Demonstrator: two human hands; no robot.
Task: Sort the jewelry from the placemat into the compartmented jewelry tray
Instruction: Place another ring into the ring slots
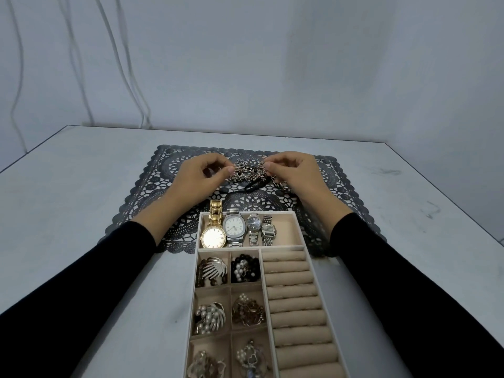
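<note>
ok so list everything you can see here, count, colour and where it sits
table: 1, pale grey, under everything
placemat: 1, dark grey lace, on the table
silver chains: one tangle, count unclear, on the placemat
black cord: 1, black, on the placemat by the chains
jewelry tray: 1, beige, nearest the camera
gold watch: 1, gold, tray's far compartment, left end
silver watches: 3, silver, same compartment
brooches: six small compartments filled, silver, pearl and dark, tray's left side
ring rolls: one column, beige, tray's right side
cables: several, white, wall at left
left hand: black sleeve, pinches the chains
right hand: black sleeve, pinches the chains
</note>
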